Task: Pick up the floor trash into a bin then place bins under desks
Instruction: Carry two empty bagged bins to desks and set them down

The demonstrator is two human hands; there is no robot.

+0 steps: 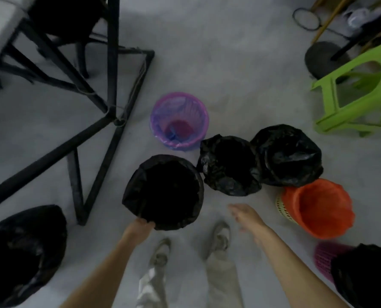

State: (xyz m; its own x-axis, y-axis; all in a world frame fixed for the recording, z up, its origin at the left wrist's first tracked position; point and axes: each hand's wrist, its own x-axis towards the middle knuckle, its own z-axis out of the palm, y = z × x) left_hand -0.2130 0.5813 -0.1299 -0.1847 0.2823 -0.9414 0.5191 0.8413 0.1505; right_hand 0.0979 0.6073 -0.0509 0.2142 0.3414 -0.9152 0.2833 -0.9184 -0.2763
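With my left hand curled on the near rim of the black-lined bin, which sits just beside the desk frame, and my right hand empty with fingers apart, I'd lift level and steer clear of the frame's crossbar.

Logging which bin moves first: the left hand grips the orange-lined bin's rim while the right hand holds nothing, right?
No. In the head view the left hand grips the rim of the black-lined bin nearest the feet; the orange-lined bin stands untouched. The right hand does hold nothing.
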